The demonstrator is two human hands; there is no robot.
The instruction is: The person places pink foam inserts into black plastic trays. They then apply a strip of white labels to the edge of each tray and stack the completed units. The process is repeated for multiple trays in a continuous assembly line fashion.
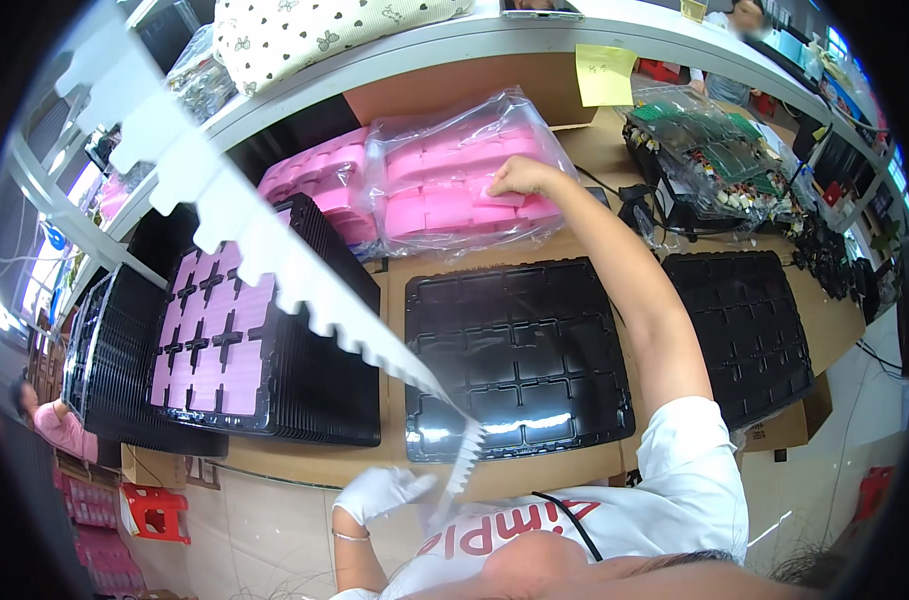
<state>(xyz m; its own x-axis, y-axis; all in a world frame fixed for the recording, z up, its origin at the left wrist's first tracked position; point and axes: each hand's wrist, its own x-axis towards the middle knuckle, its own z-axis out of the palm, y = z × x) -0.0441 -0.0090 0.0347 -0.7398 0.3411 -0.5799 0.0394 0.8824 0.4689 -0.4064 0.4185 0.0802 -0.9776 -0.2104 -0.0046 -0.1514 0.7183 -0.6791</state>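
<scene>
My right hand (521, 178), bare, reaches far forward to a clear plastic bag (532, 128) of pink foam pieces (429, 207). Its fingers are closed on a flat pink foam piece (499, 196) at the bag's right side. My left hand (379, 494), in a white glove, hovers near the table's front edge with fingers stretched out and nothing visible in them. Between the hands lies a black plastic tray (514, 345) with moulded compartments. A white strip with a toothed edge (274, 255) crosses the view diagonally, very near the camera, and hides part of the table.
At left stands a tall stack of black trays (324, 350), its top one (214, 345) lined with pink sheets. Another tray stack (104, 350) is beyond it. More black trays (739, 330) sit at right, below bagged circuit boards (714, 150). A shelf (414, 55) spans the back.
</scene>
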